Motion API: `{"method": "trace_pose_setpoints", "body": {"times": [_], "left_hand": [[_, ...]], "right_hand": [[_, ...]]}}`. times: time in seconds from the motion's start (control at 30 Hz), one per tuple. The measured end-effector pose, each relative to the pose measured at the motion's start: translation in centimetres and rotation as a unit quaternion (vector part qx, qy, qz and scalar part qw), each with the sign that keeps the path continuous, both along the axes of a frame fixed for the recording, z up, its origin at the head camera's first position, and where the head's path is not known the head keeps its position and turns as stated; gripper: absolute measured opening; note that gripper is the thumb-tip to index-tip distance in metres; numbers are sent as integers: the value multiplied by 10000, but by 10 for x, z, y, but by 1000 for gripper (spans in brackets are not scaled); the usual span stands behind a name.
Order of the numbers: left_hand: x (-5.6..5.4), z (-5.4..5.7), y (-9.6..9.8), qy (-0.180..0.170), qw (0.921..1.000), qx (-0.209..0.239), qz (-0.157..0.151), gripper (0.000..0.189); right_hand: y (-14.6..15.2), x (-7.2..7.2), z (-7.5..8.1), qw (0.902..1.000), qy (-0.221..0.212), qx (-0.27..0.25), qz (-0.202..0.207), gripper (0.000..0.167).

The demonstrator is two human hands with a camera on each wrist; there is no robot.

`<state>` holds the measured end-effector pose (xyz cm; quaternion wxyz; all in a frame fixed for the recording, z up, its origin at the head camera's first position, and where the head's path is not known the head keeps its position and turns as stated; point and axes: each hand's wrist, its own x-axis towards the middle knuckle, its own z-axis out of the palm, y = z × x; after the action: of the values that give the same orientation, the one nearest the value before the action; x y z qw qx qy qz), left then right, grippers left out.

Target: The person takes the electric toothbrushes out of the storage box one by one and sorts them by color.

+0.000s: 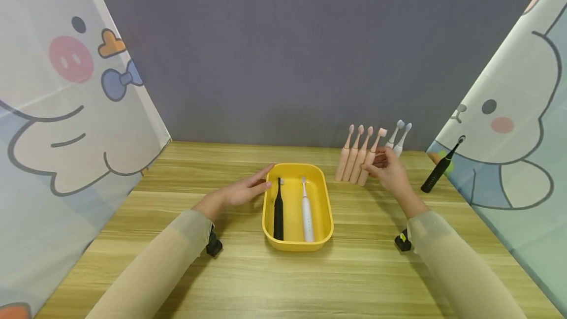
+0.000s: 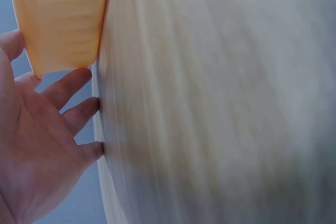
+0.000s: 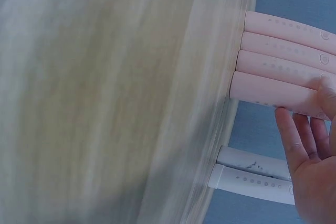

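Note:
My left hand point(image 1: 241, 192) touches the left side of a yellow plastic bin point(image 1: 329, 210) with its fingers fairly straight. In the left wrist view those fingers are spread against the bin's end wall point(image 2: 60, 24). Inside the bin lie a black electric toothbrush point(image 1: 278, 213) and a white electric toothbrush point(image 1: 307, 215), side by side with heads away from me. My right hand point(image 1: 394, 176) pinches the rightmost pink electric toothbrush point(image 3: 268, 88) of an upright row, thumb on one side and fingers on the other. Other pink toothbrushes point(image 1: 348, 159) stand close on its left.
Behind my right hand stand two white electric toothbrushes point(image 1: 399, 147), partly hidden by it. Farther right, another black electric toothbrush point(image 1: 438, 171) stands on the wooden table point(image 1: 283, 284). A grey panel point(image 1: 283, 63) closes off the back; cartoon-printed sheets point(image 1: 40, 112) hang at both sides.

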<state>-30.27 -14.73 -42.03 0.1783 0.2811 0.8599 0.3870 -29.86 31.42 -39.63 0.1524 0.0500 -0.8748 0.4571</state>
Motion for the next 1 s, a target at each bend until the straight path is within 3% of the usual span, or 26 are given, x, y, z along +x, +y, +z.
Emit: {"method": "trace_pose_setpoints", "body": {"times": [0.5,0.73,1.0], "left_hand": [[1,0,-1,84,9999,-52,-51,77],[2,1,-1,102,9999,-58,-45,77],[3,1,-1,119,9999,-42,-50,75]], "right_hand": [[2,2,-1,9992,135,386,-32,62],[3,5,2,9997,-96,243,12,71],[8,14,6,9995,-222,225,71,71]]}}
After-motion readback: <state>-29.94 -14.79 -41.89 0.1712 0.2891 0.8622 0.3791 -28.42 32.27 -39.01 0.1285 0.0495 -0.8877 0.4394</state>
